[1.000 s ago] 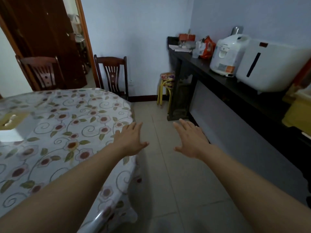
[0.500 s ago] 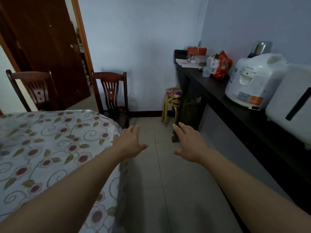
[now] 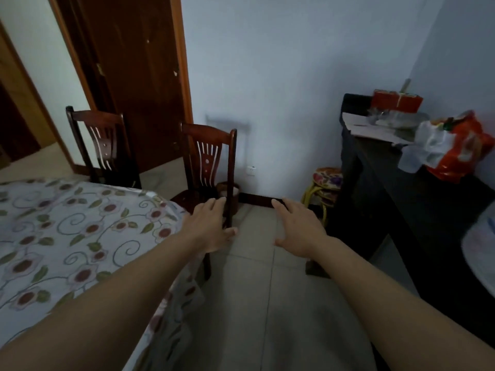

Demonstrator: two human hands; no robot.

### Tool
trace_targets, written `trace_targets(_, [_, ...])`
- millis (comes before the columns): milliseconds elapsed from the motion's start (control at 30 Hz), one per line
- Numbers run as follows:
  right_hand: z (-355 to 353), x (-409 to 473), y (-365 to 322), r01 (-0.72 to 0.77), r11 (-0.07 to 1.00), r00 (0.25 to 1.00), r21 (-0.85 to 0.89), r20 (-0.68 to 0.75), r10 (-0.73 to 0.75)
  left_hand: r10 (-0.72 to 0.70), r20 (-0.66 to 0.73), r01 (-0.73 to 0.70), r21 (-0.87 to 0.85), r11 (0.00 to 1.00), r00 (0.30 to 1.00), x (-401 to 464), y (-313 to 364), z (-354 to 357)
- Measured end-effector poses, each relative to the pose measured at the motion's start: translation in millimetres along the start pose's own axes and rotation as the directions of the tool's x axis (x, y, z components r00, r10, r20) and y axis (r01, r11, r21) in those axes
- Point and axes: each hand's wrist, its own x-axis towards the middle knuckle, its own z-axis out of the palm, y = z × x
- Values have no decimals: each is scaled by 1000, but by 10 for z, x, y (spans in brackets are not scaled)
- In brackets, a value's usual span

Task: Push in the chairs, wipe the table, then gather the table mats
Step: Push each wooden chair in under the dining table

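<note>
Dark reddish wood makes up the nearer chair, which stands at the far corner of the surface, its seat mostly hidden behind the cloth edge and the left hand. That hand reaches forward with straight fingers and grips nothing; it overlaps the chair's right back post in the view, and whether it touches the wood cannot be told. The right hand hovers above the tiled floor, fingers also straight and relaxed, apart from everything. A second chair stands farther left behind the surface, its legs and seat cut off by the flowered tablecloth. No table mats can be made out on the visible part of the cloth. At the right, a dark sideboard carries an orange bag and a red box; a pale object at the right edge is blurred and cropped. A small stool is partly hidden beside the sideboard.
</note>
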Motion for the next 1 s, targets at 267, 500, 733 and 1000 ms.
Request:
trace_targets(267, [19, 1708, 602, 102, 995, 995, -15, 7, -102, -74, -19, 74, -21, 997, 997, 1696, -118, 76])
trace_targets(500, [-232, 3228, 1090, 125, 991, 991, -57, -31, -126, -84, -37, 81, -63, 995, 996, 3341, -228, -126])
trace_targets(733, [-302, 4646, 1452, 192, 981, 981, -16, -15, -192, -122, -85, 119, -40, 992, 989, 4598, -227, -221])
trace_targets(1000, [-189, 6525, 1784, 376, 927, 926, 2, 22, -376, -357, -104, 353, -58, 934, 928, 6081, -408, -171])
